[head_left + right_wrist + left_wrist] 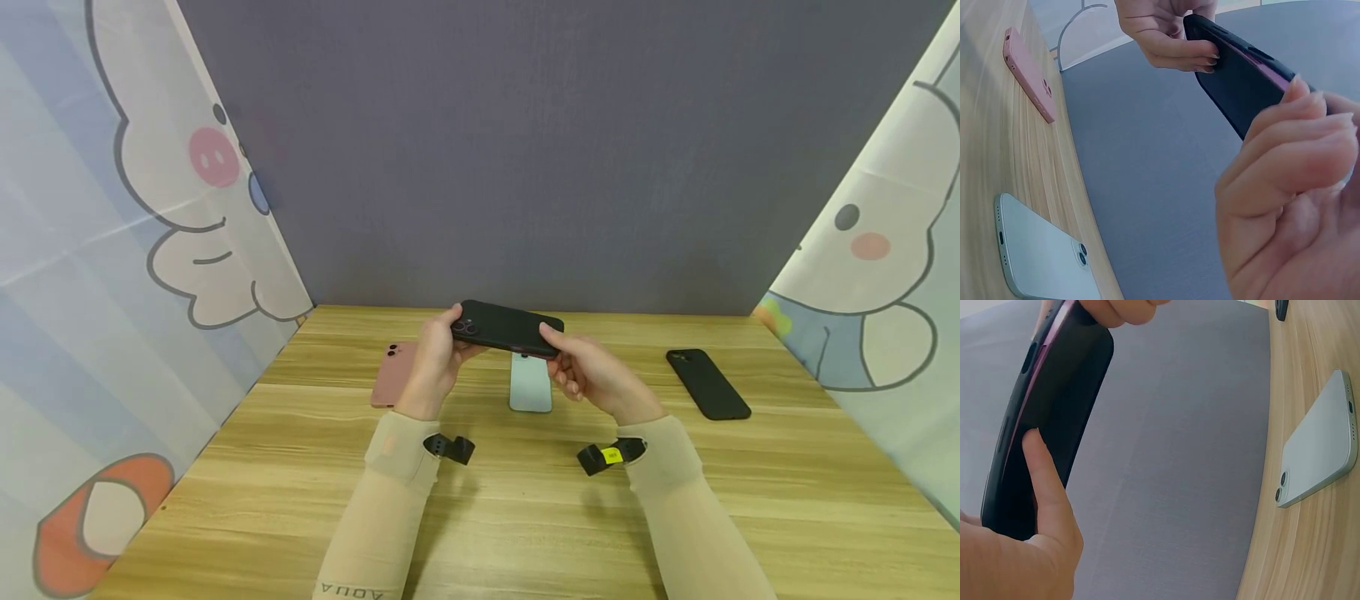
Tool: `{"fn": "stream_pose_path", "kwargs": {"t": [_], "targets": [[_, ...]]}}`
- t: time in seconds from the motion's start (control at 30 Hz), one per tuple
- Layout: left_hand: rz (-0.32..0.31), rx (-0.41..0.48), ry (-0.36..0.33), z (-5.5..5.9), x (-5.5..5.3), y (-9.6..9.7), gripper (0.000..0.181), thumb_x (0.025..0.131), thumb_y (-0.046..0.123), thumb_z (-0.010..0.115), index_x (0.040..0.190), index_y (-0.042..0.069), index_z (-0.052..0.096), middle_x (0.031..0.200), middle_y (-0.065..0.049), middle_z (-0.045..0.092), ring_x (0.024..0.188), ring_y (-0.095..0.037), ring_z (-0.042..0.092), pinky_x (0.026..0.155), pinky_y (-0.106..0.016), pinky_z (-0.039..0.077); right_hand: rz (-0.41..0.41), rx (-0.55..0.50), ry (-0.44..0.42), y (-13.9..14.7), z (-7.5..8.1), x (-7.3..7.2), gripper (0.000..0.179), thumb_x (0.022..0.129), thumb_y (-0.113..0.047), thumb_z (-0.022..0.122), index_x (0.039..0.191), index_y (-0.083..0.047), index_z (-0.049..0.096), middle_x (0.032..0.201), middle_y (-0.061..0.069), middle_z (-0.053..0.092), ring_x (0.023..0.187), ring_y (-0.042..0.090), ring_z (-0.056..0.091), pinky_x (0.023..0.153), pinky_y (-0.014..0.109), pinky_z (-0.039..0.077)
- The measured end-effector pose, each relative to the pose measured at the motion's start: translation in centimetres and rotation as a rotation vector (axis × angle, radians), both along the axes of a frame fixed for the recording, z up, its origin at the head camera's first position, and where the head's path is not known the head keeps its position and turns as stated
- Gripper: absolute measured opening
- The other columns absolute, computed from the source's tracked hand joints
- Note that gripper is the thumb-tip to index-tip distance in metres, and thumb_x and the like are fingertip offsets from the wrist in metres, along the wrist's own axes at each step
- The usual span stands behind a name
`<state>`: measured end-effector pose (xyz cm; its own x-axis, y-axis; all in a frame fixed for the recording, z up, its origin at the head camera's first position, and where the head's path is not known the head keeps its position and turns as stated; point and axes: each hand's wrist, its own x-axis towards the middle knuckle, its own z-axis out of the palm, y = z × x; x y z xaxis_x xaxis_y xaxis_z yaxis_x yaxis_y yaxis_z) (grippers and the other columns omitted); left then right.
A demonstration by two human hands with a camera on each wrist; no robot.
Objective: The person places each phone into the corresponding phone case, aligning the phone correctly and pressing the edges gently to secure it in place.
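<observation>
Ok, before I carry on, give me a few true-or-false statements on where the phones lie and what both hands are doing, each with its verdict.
1. The left hand and the right hand both hold a dark phone above the table. True.
2. The pale green phone lies between the pink phone and the black phone. True.
3. The pink phone stands on its edge. False: it lies flat, partly hidden by the left hand in the head view.
4. The held phone's camera lenses are at the left hand's end. True.
5. The black phone lies on the person's left. False: it lies on the right.
</observation>
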<state>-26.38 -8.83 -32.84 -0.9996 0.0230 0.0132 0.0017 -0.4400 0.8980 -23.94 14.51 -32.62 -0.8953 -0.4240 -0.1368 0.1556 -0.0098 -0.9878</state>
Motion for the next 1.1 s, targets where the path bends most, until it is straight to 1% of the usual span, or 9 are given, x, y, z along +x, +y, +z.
{"fn": "stream_pose_path", "kwargs": {"t": [0.2, 0.37, 0.47, 0.63, 0.87, 0.97, 1.1], "targets": [[-0.012, 0.01, 0.006, 0.01, 0.0, 0.14, 0.03, 0.111, 0.02, 0.042, 0.116, -0.001, 0.063, 0.078, -0.003, 0.072, 0.07, -0.015, 0.073, 0.076, -0.034, 0.061, -0.086, 0.038, 0.018, 0.0, -0.21, -0.23, 0.052, 0.101, -0.054, 0.057, 0.07, -0.012, 0.056, 0.062, -0.003, 0.049, 0.046, 0.009, 0.038, 0.047, 0.022, 0.034], [-0.026, -0.001, 0.011, -0.04, -0.07, 0.15, 0.028, 0.111, 0.018, 0.041, 0.113, -0.001, 0.062, 0.082, -0.004, 0.07, 0.072, -0.015, 0.072, 0.078, -0.035, 0.061, -0.156, 0.054, 0.056, 0.09, -0.37, -0.44, 0.053, 0.102, -0.053, 0.056, 0.07, -0.011, 0.054, 0.063, -0.002, 0.046, 0.048, 0.009, 0.036, 0.048, 0.022, 0.033], [-0.029, -0.004, 0.009, -0.06, -0.1, 0.15, 0.027, 0.111, 0.017, 0.041, 0.113, 0.0, 0.061, 0.084, -0.005, 0.068, 0.073, -0.015, 0.071, 0.078, -0.034, 0.061, -0.182, 0.059, 0.069, 0.1, -0.4, -0.55, 0.051, 0.102, -0.052, 0.056, 0.071, -0.011, 0.054, 0.064, -0.003, 0.046, 0.05, 0.009, 0.036, 0.049, 0.022, 0.032], [-0.027, -0.009, 0.006, -0.08, -0.16, 0.16, 0.028, 0.111, 0.017, 0.04, 0.114, -0.001, 0.06, 0.084, -0.005, 0.069, 0.072, -0.015, 0.071, 0.075, -0.033, 0.06, -0.191, 0.05, 0.082, 0.08, -0.41, -0.67, 0.048, 0.104, -0.048, 0.056, 0.072, -0.011, 0.055, 0.064, -0.003, 0.045, 0.05, 0.009, 0.034, 0.049, 0.022, 0.031], [-0.009, -0.006, 0.005, -0.08, -0.28, 0.22, 0.027, 0.111, 0.018, 0.041, 0.109, -0.001, 0.06, 0.08, -0.005, 0.068, 0.068, -0.014, 0.071, 0.072, -0.031, 0.061, -0.17, 0.047, 0.102, 0.07, -0.41, -0.66, 0.047, 0.106, -0.043, 0.054, 0.072, -0.011, 0.055, 0.066, -0.003, 0.045, 0.05, 0.009, 0.031, 0.049, 0.023, 0.028], [-0.006, 0.003, -0.003, -0.14, -0.31, 0.25, 0.028, 0.11, 0.017, 0.041, 0.114, -0.003, 0.061, 0.083, -0.005, 0.069, 0.069, -0.015, 0.072, 0.072, -0.031, 0.061, -0.162, 0.035, 0.106, 0.09, -0.48, -0.64, 0.046, 0.106, -0.041, 0.055, 0.071, -0.011, 0.055, 0.064, -0.003, 0.043, 0.049, 0.01, 0.03, 0.049, 0.023, 0.027], [-0.017, 0.021, -0.015, -0.22, -0.25, 0.3, 0.032, 0.11, 0.016, 0.04, 0.123, -0.005, 0.061, 0.086, -0.007, 0.069, 0.071, -0.015, 0.072, 0.074, -0.032, 0.061, -0.155, 0.01, 0.117, 0.19, -0.47, -0.52, 0.045, 0.105, -0.04, 0.057, 0.07, -0.011, 0.054, 0.06, -0.004, 0.039, 0.048, 0.01, 0.028, 0.049, 0.022, 0.026]]}}
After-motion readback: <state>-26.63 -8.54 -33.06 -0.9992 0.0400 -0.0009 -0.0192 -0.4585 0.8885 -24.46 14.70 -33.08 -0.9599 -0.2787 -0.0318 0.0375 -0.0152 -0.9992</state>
